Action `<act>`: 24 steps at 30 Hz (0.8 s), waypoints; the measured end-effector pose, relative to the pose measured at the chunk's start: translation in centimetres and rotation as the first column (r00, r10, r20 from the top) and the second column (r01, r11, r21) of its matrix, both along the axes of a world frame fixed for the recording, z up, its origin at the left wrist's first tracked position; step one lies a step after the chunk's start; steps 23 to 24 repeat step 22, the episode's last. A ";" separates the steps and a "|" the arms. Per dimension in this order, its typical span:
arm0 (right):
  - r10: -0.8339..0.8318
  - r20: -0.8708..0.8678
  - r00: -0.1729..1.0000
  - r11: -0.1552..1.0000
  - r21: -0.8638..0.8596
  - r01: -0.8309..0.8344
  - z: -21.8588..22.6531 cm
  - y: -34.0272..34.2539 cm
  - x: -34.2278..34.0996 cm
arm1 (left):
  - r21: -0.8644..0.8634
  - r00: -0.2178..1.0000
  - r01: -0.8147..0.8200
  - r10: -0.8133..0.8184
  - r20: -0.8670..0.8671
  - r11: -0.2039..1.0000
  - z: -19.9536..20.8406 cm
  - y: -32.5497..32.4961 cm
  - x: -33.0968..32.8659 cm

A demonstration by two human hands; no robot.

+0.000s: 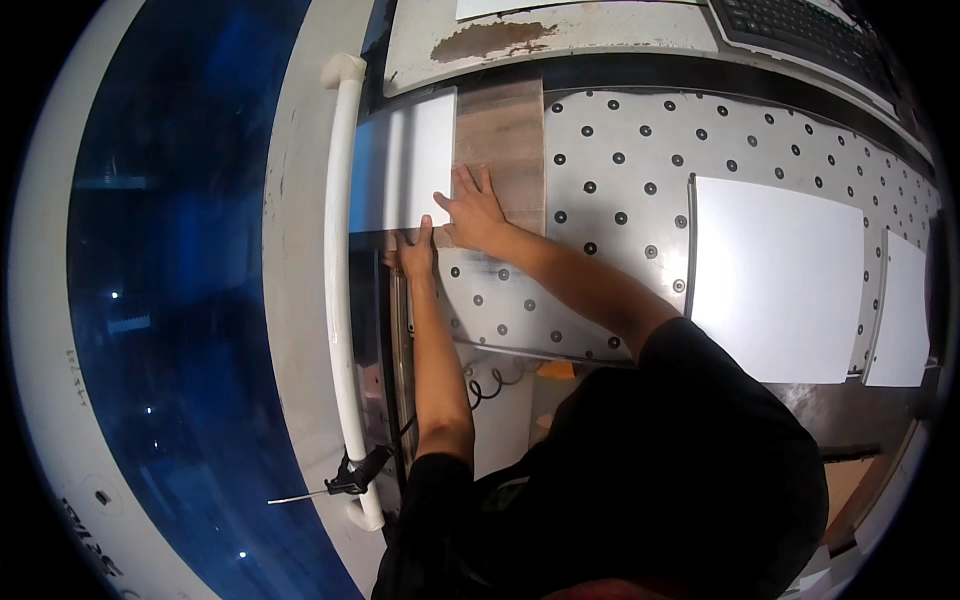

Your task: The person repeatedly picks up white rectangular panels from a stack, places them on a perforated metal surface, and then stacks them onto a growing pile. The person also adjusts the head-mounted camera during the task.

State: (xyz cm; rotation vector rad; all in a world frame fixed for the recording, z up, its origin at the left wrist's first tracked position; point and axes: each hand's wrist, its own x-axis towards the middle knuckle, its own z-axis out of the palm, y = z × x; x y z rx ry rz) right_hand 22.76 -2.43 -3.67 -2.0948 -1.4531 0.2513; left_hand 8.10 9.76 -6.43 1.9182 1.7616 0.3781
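Note:
A white sheet lies flat beside a brown wood-grain board, and its left part looks blue. My right hand is spread flat on the board, with its thumb reaching to the sheet's right edge. At the sheet's near edge is my left hand, thumb stretched up and apart from the fingers. Those fingers point left toward the machine's edge and are partly in shadow. Neither hand grips anything that I can see.
A pale table with black studs extends right, bearing a large white panel and another white panel. At left are a white bar handle and a dark blue cover. A black air gun hangs low. A keyboard sits far right.

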 end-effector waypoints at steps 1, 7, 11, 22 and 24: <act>0.012 0.015 1.000 1.000 0.012 -0.012 -0.3 0.1 -0.2 | 0.021 1.000 -0.002 0.002 -0.005 1.000 -0.2 0.2 -0.3; 0.029 0.043 0.999 0.993 0.113 -0.034 -1.3 -0.1 0.3 | 0.278 0.996 0.017 -0.040 0.079 0.960 -0.5 -1.6 0.4; 0.034 0.045 0.998 0.996 0.079 -0.038 -1.0 -0.2 0.2 | 0.335 0.983 0.066 -0.119 0.140 0.940 -0.5 -1.7 0.5; 0.042 0.041 0.998 0.999 0.012 -0.042 -0.7 0.3 0.3 | 0.335 0.998 0.046 -0.059 0.027 0.941 -0.9 -1.8 0.1; 0.042 0.041 0.998 0.999 0.012 -0.042 -0.7 0.3 0.3 | 0.335 0.998 0.046 -0.059 0.027 0.941 -0.9 -1.8 0.1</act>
